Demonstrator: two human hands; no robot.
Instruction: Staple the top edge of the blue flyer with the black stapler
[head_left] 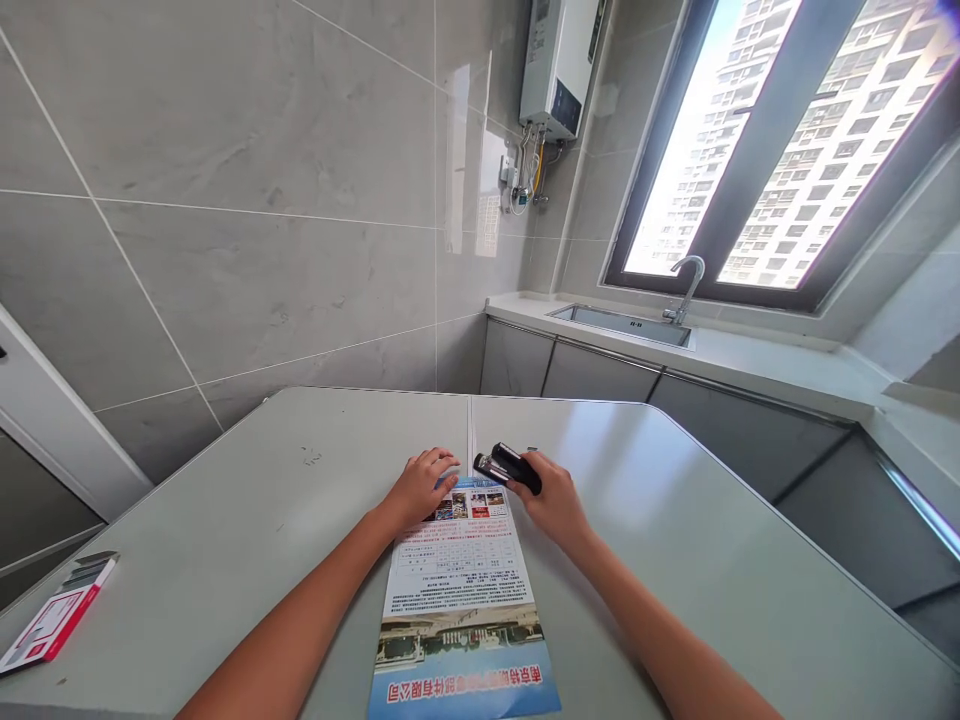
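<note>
A printed flyer (459, 590) with blue borders and text lies lengthwise on the grey table (247, 520) in front of me. My left hand (421, 486) rests on the flyer's far left corner, fingers curled and pressing it down. My right hand (550, 497) grips a black stapler (508, 467), whose jaws sit at the flyer's far right corner. The two hands are close together at the sheet's far edge.
A red and white booklet (54, 620) lies at the table's near left edge. Beyond the table a white counter with a sink (622, 323) and tap (686, 285) runs under a window. A water heater (559, 65) hangs on the tiled wall.
</note>
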